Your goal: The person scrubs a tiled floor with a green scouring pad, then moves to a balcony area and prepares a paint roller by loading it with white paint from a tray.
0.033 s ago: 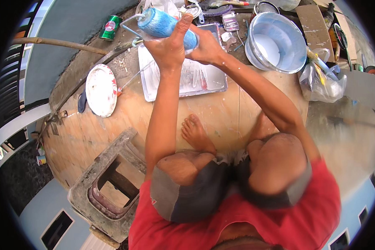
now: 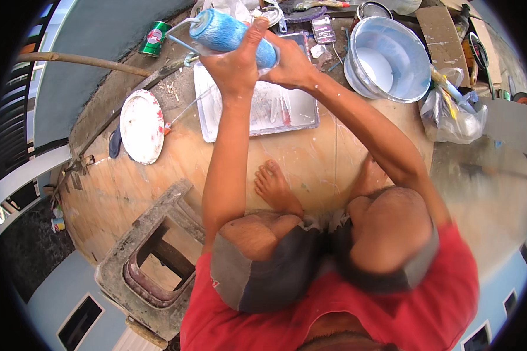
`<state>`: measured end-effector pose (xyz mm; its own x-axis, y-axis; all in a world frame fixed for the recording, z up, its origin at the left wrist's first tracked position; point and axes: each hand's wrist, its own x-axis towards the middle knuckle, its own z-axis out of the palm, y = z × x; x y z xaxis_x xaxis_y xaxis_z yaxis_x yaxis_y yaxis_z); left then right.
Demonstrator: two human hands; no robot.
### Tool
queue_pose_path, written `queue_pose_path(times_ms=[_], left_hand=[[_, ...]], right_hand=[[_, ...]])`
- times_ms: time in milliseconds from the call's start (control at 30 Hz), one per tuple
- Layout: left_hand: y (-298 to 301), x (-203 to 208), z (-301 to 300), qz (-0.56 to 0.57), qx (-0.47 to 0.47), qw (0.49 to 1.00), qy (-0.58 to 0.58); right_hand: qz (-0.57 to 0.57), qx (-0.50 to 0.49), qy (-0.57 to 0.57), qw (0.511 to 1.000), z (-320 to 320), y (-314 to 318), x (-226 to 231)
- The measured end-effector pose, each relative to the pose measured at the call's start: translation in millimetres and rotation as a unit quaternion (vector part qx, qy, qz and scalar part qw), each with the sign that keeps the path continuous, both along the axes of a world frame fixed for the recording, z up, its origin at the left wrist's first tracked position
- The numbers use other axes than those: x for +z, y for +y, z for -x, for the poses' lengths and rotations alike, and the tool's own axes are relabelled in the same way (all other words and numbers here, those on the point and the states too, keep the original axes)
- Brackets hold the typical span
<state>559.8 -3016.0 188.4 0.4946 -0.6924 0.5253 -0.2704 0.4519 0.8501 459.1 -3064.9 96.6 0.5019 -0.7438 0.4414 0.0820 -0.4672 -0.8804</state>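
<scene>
Held up in front of me is a paint roller (image 2: 219,30) with a fluffy blue sleeve, its bent wire frame (image 2: 181,38) sticking out to the left. My left hand (image 2: 233,67) is wrapped around it from the left, thumb pointing up across the sleeve. From the right, my right hand (image 2: 290,63) closes on the sleeve's right end, its fingers partly hidden. Below both hands lies a white paint tray (image 2: 301,117), smeared with paint; the roller and hands are above it.
A white paint-stained lid (image 2: 141,126) and a green can (image 2: 154,38) are at the left. To the right stand a pale blue bucket (image 2: 413,55) and a plastic bag (image 2: 454,120). A worn stool (image 2: 120,260) is near my left knee; brushes and clutter lie at the back.
The roller and both hands have shifted slightly, a little left and up. Both hands keep their hold.
</scene>
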Motion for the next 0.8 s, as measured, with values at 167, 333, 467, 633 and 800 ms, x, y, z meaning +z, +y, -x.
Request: queue_pose_path(times_ms=[167, 333, 467, 633, 800], left_hand=[[1, 27, -23, -0.027, -0.133, 0.989, 0.059], [3, 42, -21, -0.034, -0.238, 0.968, -0.065], [-12, 34, -21, -0.002, -0.165, 0.986, 0.037], [-15, 7, -26, 0.034, -0.018, 0.983, -0.18], [-11, -2, -21, -0.069, -0.006, 0.995, -0.065]], right_hand=[[-0.037, 0.262, -0.039, 0.964, 14, -26, 45], [-0.121, 0.308, -0.037, 0.943, 5, -43, 54], [-0.06, 0.179, -0.064, 0.98, -10, -21, 39], [0.035, 0.017, -0.033, 0.999, -30, -6, 9], [0.044, -0.019, 0.003, 0.999, -36, -2, -5]])
